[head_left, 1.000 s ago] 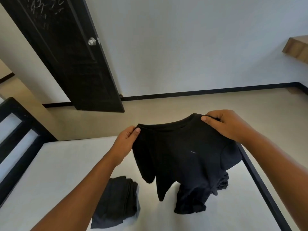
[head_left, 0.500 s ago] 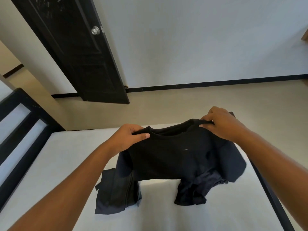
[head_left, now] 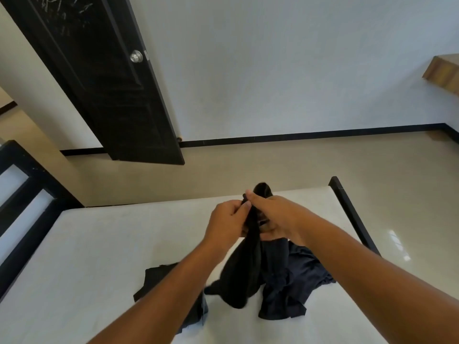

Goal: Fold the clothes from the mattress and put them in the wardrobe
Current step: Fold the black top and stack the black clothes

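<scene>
1. Hanging from two hands held close together above the white mattress (head_left: 99, 244), a black shirt (head_left: 248, 269) is seen gathered into a narrow upright bundle, and its lower end reaches down to the mattress.
2. The shirt's top edge is pinched by the left hand (head_left: 227, 223), with thumb and fingers curled onto the cloth.
3. The same edge is grasped by the right hand (head_left: 278, 217), its fingers curled round the fabric; a small loop of cloth is left sticking up beyond the knuckles.
4. A crumpled dark garment (head_left: 298, 281) is laid on the mattress just right of the hanging shirt, apparently touching it.
5. A flatter dark garment (head_left: 159, 279) is laid to the left, partly hidden by the left forearm.
6. The mattress is bordered by a black bed frame (head_left: 347, 202).
7. Beyond it, a beige floor (head_left: 273, 165) is seen, and a black door (head_left: 99, 83) with a round metal knob (head_left: 136, 56) is set open against the pale wall.
8. A wooden shelf (head_left: 444, 70) is cut off by the right edge.
</scene>
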